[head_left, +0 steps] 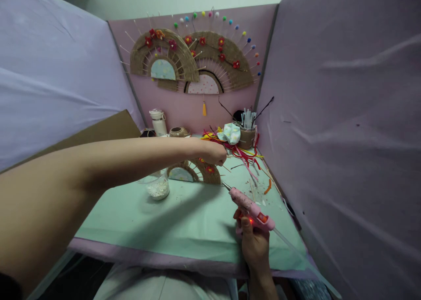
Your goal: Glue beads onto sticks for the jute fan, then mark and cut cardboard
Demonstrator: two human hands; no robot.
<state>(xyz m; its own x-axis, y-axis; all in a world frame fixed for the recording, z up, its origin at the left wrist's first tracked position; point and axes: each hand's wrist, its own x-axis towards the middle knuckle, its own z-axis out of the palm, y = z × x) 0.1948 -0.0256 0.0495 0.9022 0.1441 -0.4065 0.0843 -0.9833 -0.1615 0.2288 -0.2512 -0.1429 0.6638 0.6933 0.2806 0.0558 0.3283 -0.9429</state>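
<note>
My right hand (255, 243) is closed around a pink hot glue gun (251, 207). Its metal nozzle points up and left, a small red light glows on it, and a clear glue stick trails from its back. My left arm stretches across the table, and my left hand (215, 152) is closed above a twine-wrapped fan (210, 173) lying there. That fan has red flowers and a pale blue half-round centre, and my arm hides its upper part. What the left fingers hold, if anything, is hidden. Just beyond them lie red, pink and yellow pipe cleaners (241, 153).
A clear cup of white bits (158, 188) stands left of the fan. Behind are a lidded white jar (158, 122), a roll of twine (179, 132), crumpled patterned cloth (230, 133) and a brown pot (247, 137) holding glue sticks. Two decorated fans (226, 67) hang on the back panel.
</note>
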